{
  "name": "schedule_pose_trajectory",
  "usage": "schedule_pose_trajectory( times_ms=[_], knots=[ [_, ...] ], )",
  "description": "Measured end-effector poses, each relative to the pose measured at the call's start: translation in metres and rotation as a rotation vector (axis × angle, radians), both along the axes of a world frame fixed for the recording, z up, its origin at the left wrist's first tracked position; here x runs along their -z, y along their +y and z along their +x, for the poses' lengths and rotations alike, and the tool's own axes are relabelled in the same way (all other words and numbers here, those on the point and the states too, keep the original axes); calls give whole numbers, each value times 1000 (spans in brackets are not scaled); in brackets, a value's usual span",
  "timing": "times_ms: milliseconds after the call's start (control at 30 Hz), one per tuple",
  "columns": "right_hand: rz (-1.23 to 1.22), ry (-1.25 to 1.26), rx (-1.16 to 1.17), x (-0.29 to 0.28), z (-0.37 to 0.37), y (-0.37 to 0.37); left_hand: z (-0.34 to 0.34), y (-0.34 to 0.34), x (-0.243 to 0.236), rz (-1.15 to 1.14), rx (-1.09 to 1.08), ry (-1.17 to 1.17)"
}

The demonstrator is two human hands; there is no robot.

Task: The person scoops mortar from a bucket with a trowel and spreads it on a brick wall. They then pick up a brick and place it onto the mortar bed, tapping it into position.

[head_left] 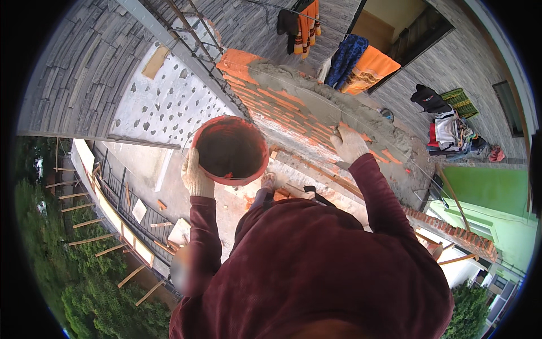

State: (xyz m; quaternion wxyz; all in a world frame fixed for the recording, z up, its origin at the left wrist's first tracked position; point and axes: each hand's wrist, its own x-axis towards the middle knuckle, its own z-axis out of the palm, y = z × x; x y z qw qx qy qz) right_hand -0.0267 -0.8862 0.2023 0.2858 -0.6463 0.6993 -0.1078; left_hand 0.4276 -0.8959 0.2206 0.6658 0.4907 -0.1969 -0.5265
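Note:
My left hand (195, 179), in a pale knitted glove, grips the side of a round red-orange bucket (248, 179). Its inside is coated dark grey; how much it holds is hard to tell in the shade. Over by the orange brick wall (288, 107), my right hand (349, 144), also gloved, has its fingers closed against or just in front of the brick face. A small grey edge pokes out below that hand, too little to name. Wet grey mortar (339, 101) lies thickly along the wall's top and smears part of its face.
A string line runs along the wall top. Metal rebar (217, 68) rises at its far end. Towels (370, 68) and piled clothes (454, 133) hang beyond. Broken bricks (282, 194) lie by my foot. On the left, a railing (116, 183) edges a drop toward trees.

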Motion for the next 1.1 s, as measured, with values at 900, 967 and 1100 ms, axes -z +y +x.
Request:
schedule_pose_trajectory(
  times_ms=[900, 967, 1100],
  knots=[
    [-363, 736, -793, -100, 108, 17, -64, -68, -93, -119, 400, -213],
    [-552, 793, -879, -119, 96, 13, -66, -65, -90, -116, 381, -202],
    [-774, 835, -725, -128, 109, -23, -85, -55, -107, -115, 373, -247]
  ],
)
